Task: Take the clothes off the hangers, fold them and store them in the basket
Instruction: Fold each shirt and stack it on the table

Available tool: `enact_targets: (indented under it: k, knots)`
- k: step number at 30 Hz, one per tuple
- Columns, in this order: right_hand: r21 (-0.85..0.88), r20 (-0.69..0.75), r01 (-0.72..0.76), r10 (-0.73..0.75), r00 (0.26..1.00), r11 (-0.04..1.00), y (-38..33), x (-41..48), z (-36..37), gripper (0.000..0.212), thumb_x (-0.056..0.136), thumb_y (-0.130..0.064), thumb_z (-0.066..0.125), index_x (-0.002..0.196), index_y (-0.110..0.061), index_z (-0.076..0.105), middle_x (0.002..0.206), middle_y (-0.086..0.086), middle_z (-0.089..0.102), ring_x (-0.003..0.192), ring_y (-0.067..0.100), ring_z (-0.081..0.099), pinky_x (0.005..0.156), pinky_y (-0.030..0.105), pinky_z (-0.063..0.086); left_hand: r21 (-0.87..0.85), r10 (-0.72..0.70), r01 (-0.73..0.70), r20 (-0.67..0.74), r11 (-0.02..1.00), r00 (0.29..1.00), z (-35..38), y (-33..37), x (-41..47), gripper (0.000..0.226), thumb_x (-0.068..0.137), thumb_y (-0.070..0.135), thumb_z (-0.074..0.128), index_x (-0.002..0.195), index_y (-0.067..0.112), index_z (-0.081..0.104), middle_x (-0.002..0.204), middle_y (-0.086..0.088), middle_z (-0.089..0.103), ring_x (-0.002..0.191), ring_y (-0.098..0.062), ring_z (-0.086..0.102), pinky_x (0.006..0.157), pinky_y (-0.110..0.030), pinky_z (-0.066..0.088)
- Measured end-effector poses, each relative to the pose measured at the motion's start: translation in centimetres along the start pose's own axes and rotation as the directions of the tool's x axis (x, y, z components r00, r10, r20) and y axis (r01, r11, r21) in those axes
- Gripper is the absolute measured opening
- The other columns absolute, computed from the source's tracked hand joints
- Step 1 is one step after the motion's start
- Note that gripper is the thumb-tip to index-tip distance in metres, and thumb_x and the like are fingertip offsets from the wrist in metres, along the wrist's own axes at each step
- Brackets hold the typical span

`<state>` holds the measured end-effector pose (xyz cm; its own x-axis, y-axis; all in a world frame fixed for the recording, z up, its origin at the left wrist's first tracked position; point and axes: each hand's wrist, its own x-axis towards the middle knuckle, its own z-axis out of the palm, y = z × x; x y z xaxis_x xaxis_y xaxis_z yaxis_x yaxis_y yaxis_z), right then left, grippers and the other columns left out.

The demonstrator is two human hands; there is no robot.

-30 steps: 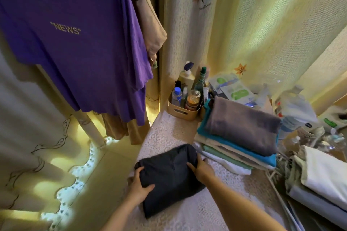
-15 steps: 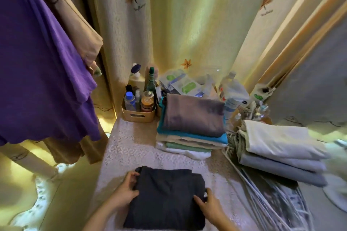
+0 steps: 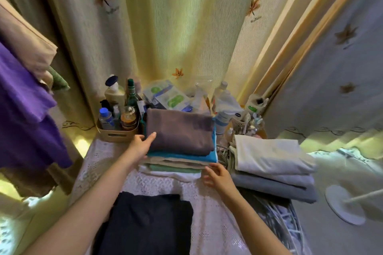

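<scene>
Now left hand [image 3: 141,148] fingers straight against folded stack [image 3: 180,132]; right hand [image 3: 217,177] fingers loose, empty; toiletry box [image 3: 116,133] just beside stack.

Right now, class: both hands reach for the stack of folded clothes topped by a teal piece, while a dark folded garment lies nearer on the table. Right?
One error: in the head view the top piece is grey-brown; the teal piece lies just under it. The left hand and right hand do reach for that stack, and the dark garment lies nearer.

Left hand [image 3: 142,145] and right hand [image 3: 218,176] reach forward, fingers straight and relaxed.
</scene>
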<state>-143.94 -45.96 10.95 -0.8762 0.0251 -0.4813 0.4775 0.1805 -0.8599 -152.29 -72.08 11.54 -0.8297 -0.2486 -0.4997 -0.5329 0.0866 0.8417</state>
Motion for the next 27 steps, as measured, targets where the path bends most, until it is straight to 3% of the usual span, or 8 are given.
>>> enact_targets:
  k: [2, 4, 8, 10, 16, 20, 23, 27]
  knots:
    - [0.084, -0.07, -0.002, 0.008, 0.998, 0.996, -2.4, 3.0, 0.0, 0.043, 0.096, -0.023, 0.053, 0.135, -0.01, 0.04, 0.13, 0.012, 0.053, 0.113, 0.026, 0.058, 0.087, 0.034, 0.053, -0.037, -0.055, 0.055, 0.004, 0.998, 0.998, 1.0, 0.3, 0.8, 0.077, 0.089, 0.044, 0.059, 0.143, 0.001, 0.025, 0.144, -0.017, 0.041, 0.127, -0.036, 0.046, 0.092, -0.042, 0.046]
    - [0.186, -0.076, -0.065, 0.081, 0.994, 0.98, -4.1, 5.5, 0.2, 0.047, 0.098, -0.026, 0.049, 0.139, -0.007, 0.037, 0.138, 0.014, 0.048, 0.12, 0.032, 0.054, 0.084, 0.034, 0.05, -0.048, -0.075, 0.074, -0.014, 0.996, 0.997, 1.6, 0.0, 1.6, 0.079, 0.087, 0.044, 0.062, 0.142, -0.003, 0.03, 0.142, -0.018, 0.044, 0.124, -0.036, 0.049, 0.09, -0.039, 0.048]
    - [0.413, -0.023, -0.234, 0.267, 0.964, 0.88, -5.8, 7.7, 0.3, 0.058, 0.094, -0.04, 0.054, 0.141, -0.01, 0.038, 0.142, 0.013, 0.047, 0.123, 0.034, 0.051, 0.068, 0.031, 0.052, -0.161, -0.113, 0.111, -0.004, 0.981, 0.994, 2.0, 0.2, 2.4, 0.066, 0.083, 0.044, 0.067, 0.126, -0.004, 0.051, 0.114, -0.017, 0.062, 0.088, -0.029, 0.06, 0.066, -0.032, 0.05]
    - [0.457, -0.019, -0.254, 0.296, 0.955, 0.852, -6.2, 8.6, 0.1, 0.063, 0.089, -0.041, 0.06, 0.141, -0.013, 0.038, 0.142, 0.012, 0.045, 0.125, 0.033, 0.047, 0.074, 0.035, 0.052, -0.177, -0.097, 0.097, 0.012, 0.979, 0.995, 2.1, 1.0, 2.5, 0.056, 0.083, 0.043, 0.067, 0.118, 0.001, 0.055, 0.095, -0.008, 0.063, 0.075, -0.022, 0.056, 0.056, -0.026, 0.043]
    - [0.605, 0.119, -0.243, 0.216, 0.969, 0.758, -7.2, 8.6, 0.4, 0.063, 0.081, -0.036, 0.071, 0.136, -0.016, 0.047, 0.134, 0.011, 0.055, 0.118, 0.031, 0.055, 0.09, 0.044, 0.052, -0.287, 0.073, -0.03, 0.14, 0.957, 0.987, 0.9, 2.7, 0.0, 0.034, 0.083, 0.023, 0.069, 0.114, 0.015, 0.056, 0.093, 0.003, 0.068, 0.084, -0.015, 0.064, 0.066, -0.028, 0.051]
    - [0.52, 0.328, -0.304, 0.143, 0.934, 0.798, -5.7, 5.1, 0.4, 0.066, 0.074, -0.041, 0.074, 0.131, -0.014, 0.051, 0.124, 0.012, 0.064, 0.111, 0.03, 0.062, 0.085, 0.041, 0.054, -0.362, 0.138, -0.028, 0.279, 0.932, 0.95, -2.5, 0.9, -3.8, 0.038, 0.074, 0.01, 0.072, 0.11, 0.014, 0.061, 0.099, -0.005, 0.074, 0.087, -0.015, 0.071, 0.066, -0.025, 0.056]
    - [0.392, 0.436, -0.323, 0.135, 0.89, 0.861, -3.2, 1.7, 0.4, 0.057, 0.073, -0.039, 0.076, 0.122, -0.013, 0.059, 0.115, 0.009, 0.07, 0.104, 0.023, 0.068, 0.075, 0.031, 0.057, -0.238, 0.082, 0.029, 0.443, 0.971, 0.893, -6.2, -1.9, -6.4, 0.063, 0.061, 0.015, 0.085, 0.116, 0.019, 0.056, 0.108, -0.003, 0.072, 0.1, -0.018, 0.068, 0.077, -0.028, 0.054]
    - [0.196, 0.444, -0.33, 0.216, 0.869, 0.923, 2.4, -1.7, 2.0, 0.046, 0.079, -0.027, 0.075, 0.12, -0.014, 0.06, 0.112, 0.007, 0.071, 0.105, 0.023, 0.066, 0.091, 0.04, 0.053, -0.132, -0.077, 0.18, 0.558, 0.975, 0.826, -10.0, -8.8, -8.3, 0.075, 0.057, 0.018, 0.089, 0.122, 0.016, 0.052, 0.118, -0.007, 0.068, 0.109, -0.021, 0.065, 0.08, -0.029, 0.055]
